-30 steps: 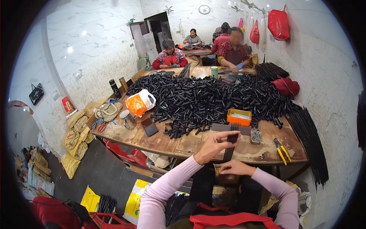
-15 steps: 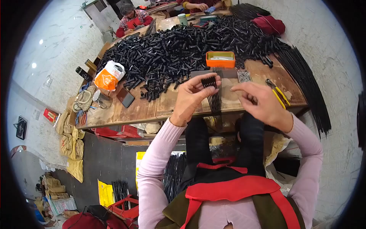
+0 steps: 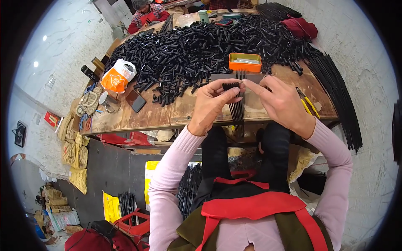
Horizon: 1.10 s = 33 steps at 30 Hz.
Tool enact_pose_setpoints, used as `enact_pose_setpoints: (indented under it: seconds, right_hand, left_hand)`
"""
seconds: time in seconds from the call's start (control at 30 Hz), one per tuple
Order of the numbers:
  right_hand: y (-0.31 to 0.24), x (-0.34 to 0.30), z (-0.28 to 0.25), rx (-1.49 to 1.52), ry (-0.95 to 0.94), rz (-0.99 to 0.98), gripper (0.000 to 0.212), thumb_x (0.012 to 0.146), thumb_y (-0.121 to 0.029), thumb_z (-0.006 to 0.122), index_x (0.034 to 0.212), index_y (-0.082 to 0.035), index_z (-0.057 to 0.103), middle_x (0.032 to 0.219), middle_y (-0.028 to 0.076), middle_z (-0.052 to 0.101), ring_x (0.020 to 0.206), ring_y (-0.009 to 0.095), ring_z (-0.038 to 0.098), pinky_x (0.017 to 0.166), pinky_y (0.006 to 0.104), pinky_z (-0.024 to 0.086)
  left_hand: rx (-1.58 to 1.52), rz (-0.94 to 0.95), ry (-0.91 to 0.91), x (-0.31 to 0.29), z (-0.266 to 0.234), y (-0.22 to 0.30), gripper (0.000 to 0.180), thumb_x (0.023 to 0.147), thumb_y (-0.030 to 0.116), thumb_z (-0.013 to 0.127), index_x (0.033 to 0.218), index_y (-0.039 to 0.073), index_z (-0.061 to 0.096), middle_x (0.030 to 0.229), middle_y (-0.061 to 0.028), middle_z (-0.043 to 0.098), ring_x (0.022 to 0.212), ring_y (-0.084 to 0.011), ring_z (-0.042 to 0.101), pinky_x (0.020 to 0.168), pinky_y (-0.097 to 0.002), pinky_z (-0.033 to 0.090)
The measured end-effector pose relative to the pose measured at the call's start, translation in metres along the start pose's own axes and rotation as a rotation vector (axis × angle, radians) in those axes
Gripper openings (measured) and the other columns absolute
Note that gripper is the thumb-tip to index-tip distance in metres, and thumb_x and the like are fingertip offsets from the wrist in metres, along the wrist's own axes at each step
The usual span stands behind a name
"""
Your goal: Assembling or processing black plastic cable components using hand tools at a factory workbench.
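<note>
My left hand (image 3: 212, 102) is closed on a bundle of thin black rods (image 3: 237, 113), pinching it between thumb and fingers just above the table's near edge. The rods hang downward side by side, and a dark comb-like row shows at their top under my thumb. My right hand (image 3: 281, 100) is at the right of that top end, thumb and index finger closed near my left fingertips. Whatever is pinched there is too small to make out. Behind my hands a flat grey plate (image 3: 218, 77) lies on the wooden table (image 3: 184, 112).
A large heap of short black tubes (image 3: 188, 54) covers the table's back. Around it are an orange box (image 3: 245, 67), yellow-handled pliers (image 3: 310, 105), a phone (image 3: 135, 101), a white-and-orange bag (image 3: 119, 77) and long black rods (image 3: 335, 98). A person (image 3: 147, 16) sits at the far left.
My right hand has moved left, from apart to meeting the top of the rods beside my left fingertips. My left hand still grips the bundle. The view has shifted slightly.
</note>
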State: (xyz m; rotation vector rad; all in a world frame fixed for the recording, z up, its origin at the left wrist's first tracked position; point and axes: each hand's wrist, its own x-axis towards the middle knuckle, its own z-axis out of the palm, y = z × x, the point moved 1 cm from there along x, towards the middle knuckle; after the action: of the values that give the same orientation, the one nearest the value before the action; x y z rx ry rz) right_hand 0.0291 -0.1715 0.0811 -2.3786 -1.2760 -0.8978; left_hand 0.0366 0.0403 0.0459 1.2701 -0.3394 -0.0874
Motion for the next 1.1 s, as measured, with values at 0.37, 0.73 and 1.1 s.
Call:
enact_pose_setpoints:
  seconds: [0.37,0.73,1.1]
  right_hand:
    - [0.001,0.003,-0.001,-0.063,-0.048,-0.059,0.056,0.075,0.002,0.061,0.131,-0.005,0.057,0.087,0.009,0.052,0.076,0.026,0.055,0.064,0.0369,0.048]
    - [0.008,0.018,-0.008,0.020,0.032,-0.206,0.029,0.072,-0.002,0.065,0.101,0.000,0.064,0.087,0.010,0.059,0.073,0.026,0.059,0.060,0.0351,0.048]
    - [0.003,0.012,-0.013,0.044,0.039,-0.149,0.034,0.071,0.003,0.066,0.105,-0.001,0.066,0.093,0.011,0.060,0.077,0.026,0.059,0.063,0.0348,0.048]
  left_hand:
    - [0.015,-0.005,0.021,0.000,-0.001,0.002,0.024,0.093,0.002,0.060,0.116,-0.004,0.064,0.105,-0.0134,0.069,0.095,-0.0188,0.068,0.086,-0.0319,0.059]
    - [-0.003,-0.035,-0.033,-0.003,0.002,-0.001,0.025,0.091,0.000,0.063,0.115,-0.005,0.065,0.104,-0.0157,0.069,0.097,-0.0211,0.069,0.085,-0.0316,0.059]
    - [0.091,-0.088,-0.056,-0.007,0.010,0.010,0.030,0.092,0.002,0.062,0.121,-0.004,0.062,0.103,-0.0130,0.069,0.098,-0.0192,0.068,0.089,-0.0313,0.058]
